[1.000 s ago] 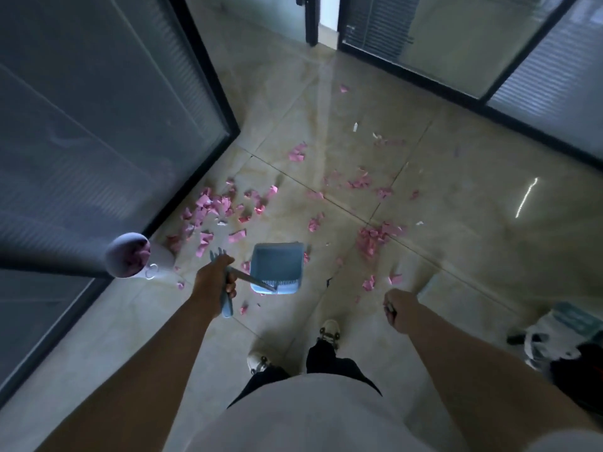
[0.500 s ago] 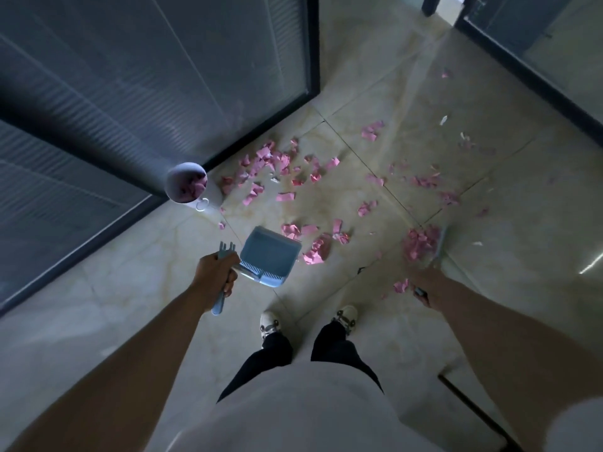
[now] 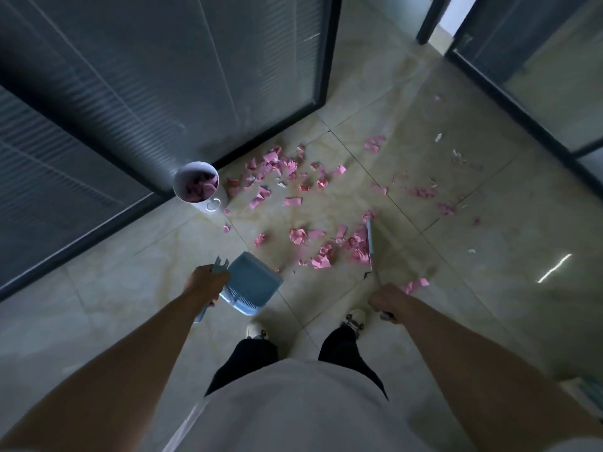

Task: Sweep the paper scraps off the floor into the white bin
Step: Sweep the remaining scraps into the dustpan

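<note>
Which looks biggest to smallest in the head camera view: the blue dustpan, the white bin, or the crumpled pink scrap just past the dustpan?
1. Blue dustpan, though it is nearest the camera, which flatters it.
2. White bin.
3. Crumpled pink scrap, clearly smallest.

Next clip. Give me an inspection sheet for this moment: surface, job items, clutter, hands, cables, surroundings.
Surface: glossy beige tiled floor.
Job's things: pink paper scraps strewn across the floor; white bin by the glass partition, pink scraps already inside; blue dustpan; broom with its head at a heap of scraps.
Clutter: a few small white bits farther off.
Hands: left hand grips the dustpan handle; right hand grips the broom handle.
Cables: nothing seen.
Surroundings: dark-framed glass partitions on both sides, a doorway beyond.
</note>
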The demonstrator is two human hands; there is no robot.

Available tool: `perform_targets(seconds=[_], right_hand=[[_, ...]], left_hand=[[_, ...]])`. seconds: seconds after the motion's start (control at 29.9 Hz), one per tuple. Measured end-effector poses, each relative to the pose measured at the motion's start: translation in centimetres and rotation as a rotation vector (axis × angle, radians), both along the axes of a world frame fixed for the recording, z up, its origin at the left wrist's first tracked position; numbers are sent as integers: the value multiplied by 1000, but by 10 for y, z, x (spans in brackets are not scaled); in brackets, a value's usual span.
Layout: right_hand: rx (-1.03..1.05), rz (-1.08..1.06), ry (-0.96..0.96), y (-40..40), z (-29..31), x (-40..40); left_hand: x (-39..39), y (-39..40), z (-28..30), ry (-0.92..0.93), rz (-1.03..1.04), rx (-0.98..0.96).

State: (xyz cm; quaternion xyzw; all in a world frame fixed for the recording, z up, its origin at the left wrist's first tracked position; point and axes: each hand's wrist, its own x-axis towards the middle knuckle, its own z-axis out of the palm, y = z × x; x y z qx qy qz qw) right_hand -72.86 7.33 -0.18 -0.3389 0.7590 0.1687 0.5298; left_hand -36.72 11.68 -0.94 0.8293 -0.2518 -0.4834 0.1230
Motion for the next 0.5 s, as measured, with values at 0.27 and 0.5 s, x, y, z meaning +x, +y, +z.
perform_targets(seconds=[0.27,0.5], right_hand=[[26,191,4,26,-9,108],[105,615,125,39,5,147]], left_hand=[[81,34,-20,-78,-133,44],[107,38,-41,-42,-201,105]])
